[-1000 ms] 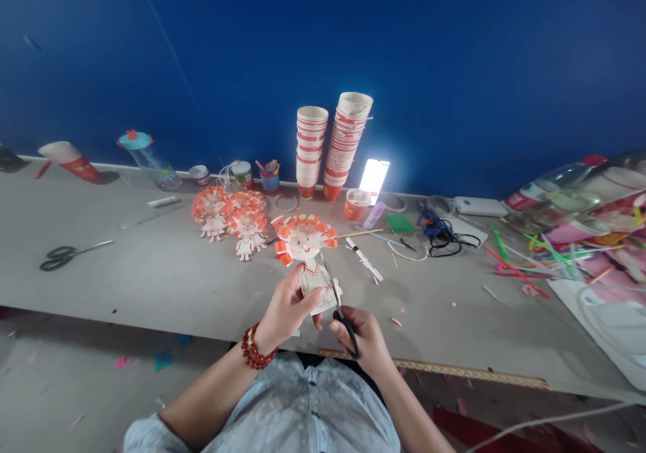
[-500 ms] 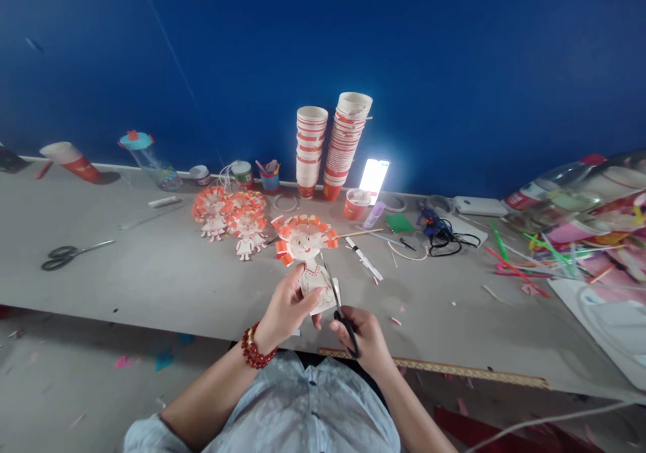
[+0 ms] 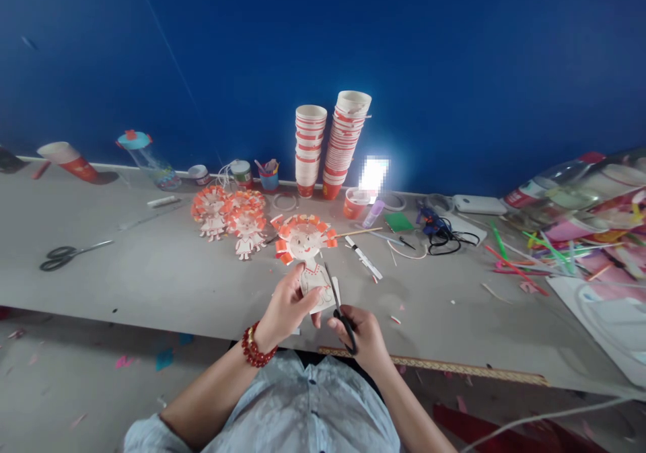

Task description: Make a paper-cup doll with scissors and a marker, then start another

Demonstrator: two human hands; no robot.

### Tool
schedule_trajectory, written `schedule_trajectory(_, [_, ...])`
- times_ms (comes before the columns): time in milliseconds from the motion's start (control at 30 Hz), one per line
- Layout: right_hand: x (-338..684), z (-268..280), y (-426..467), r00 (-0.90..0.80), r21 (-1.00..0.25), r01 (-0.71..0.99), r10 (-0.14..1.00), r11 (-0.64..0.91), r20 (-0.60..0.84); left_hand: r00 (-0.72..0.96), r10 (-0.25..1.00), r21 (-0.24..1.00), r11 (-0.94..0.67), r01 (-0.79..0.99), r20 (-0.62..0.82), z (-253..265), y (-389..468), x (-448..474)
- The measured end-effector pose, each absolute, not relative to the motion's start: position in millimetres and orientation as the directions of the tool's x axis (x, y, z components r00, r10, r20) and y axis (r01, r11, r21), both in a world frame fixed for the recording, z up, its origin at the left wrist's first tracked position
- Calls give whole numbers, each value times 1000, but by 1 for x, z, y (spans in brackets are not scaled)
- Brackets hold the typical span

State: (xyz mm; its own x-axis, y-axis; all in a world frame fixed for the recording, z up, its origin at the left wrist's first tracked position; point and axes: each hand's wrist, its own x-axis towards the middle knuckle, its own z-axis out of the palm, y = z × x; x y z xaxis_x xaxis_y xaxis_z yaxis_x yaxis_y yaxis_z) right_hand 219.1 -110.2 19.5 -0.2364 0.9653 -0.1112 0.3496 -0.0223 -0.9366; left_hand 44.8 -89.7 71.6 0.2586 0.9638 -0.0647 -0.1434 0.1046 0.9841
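A paper doll point(image 3: 305, 239) with a drawn face, orange curled strips around its head and a drawn dress is pinched by its body in my left hand point(image 3: 291, 305). My right hand point(image 3: 363, 335) grips black-handled scissors point(image 3: 334, 288), their blades pointing up along the right edge of the doll's white paper body. Whether the blades touch the paper at this instant is hard to make out. To the left of the doll lie several similar finished-looking paper dolls point(image 3: 244, 227) in a cluster.
Two tall stacks of paper cups point(image 3: 348, 143) stand against the blue wall beside a glowing phone point(image 3: 373, 178). A second pair of scissors point(image 3: 70, 256) lies at left. A marker point(image 3: 364, 258) is right of the doll. Colourful scraps and straws point(image 3: 570, 244) pile up at far right.
Hardly anything differs. The scissors and my right hand have shifted very slightly, while my left hand keeps the doll in the same place.
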Motion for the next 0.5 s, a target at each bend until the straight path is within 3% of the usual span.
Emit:
schedule_trajectory(167, [218,21,-114,-176,-963,239,970,-123,-167,250,966,980,107,-167,-63,75,-89,46])
schedule_trajectory(300, [219,27,-119,-107,-995,74,991,-68,-76,220,972,978,117,-173,-78,72,-89,47])
schedule_trajectory(500, [211,37,-114,-37,-993,-58,995,-99,-97,228,971,985,108,-136,-75,58,-91,49])
